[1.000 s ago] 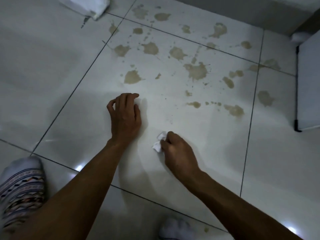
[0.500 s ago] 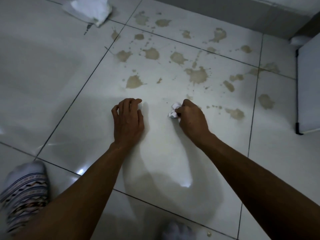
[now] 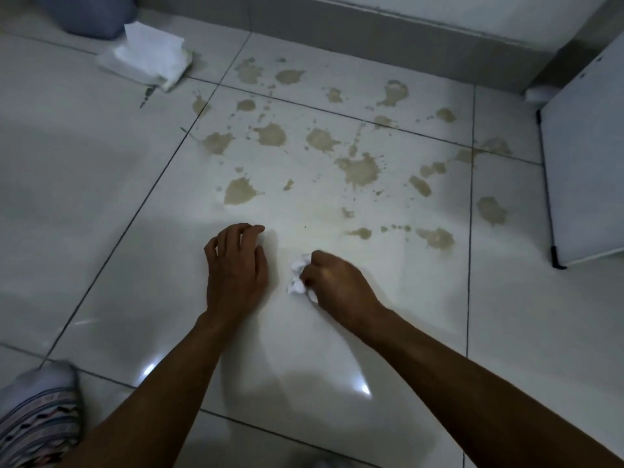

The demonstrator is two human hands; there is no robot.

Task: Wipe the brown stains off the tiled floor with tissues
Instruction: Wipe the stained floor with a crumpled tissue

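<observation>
Several brown stains (image 3: 359,168) are spattered across the white tiled floor (image 3: 101,214), mostly beyond my hands. My right hand (image 3: 334,282) is closed on a crumpled white tissue (image 3: 297,278) and presses it on the tile, below the nearest stains (image 3: 435,237). My left hand (image 3: 238,268) rests on the floor just left of it, fingers curled and spread, holding nothing. A larger blotch (image 3: 239,191) lies just above the left hand.
A pack of white tissues (image 3: 148,59) lies at the far left by a blue-grey object (image 3: 87,11). A white cabinet or appliance (image 3: 587,157) stands at the right. A grey skirting runs along the back wall. My patterned sock (image 3: 40,417) is at the bottom left.
My right hand has drawn the tissue back toward me, from up near the stains to lower on the tile. The left hand has stayed planted. The view has tilted up slightly.
</observation>
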